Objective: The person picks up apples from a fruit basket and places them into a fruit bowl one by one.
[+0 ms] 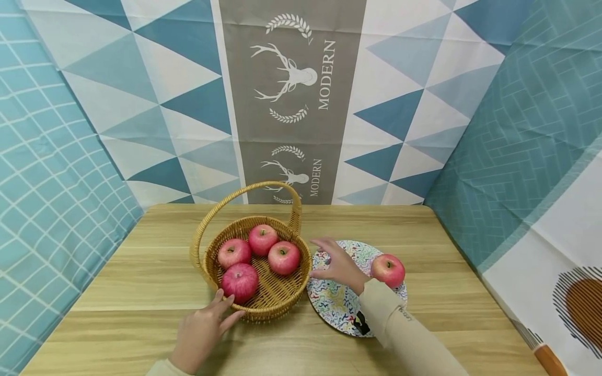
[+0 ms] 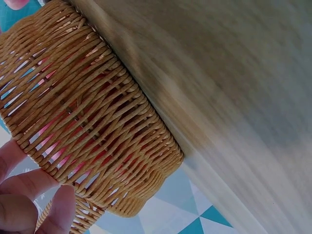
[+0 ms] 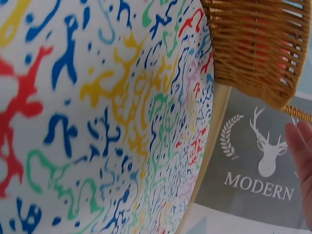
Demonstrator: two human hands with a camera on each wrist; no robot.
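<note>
Several red apples (image 1: 284, 257) lie in a round wicker basket (image 1: 270, 312) with a tall arched handle. At the basket's near left rim is my left hand (image 1: 199, 329), its fingertips touching the rim beside the closest apple (image 1: 240, 282). The left wrist view shows those fingers (image 2: 61, 207) against the woven rim from outside. My right hand (image 1: 339, 265) is above a round board (image 1: 336, 303) with colourful squiggles, thumb and fingers spread toward the basket's right side and holding nothing. One more apple (image 1: 388, 270) sits at the board's right edge, beside my right wrist.
Basket and board stand close together on a wooden table (image 1: 117, 292). A black piece (image 1: 361, 324) lies at the board's near edge. Behind the table hangs a patterned cloth (image 1: 395, 104), with more cloth on both sides.
</note>
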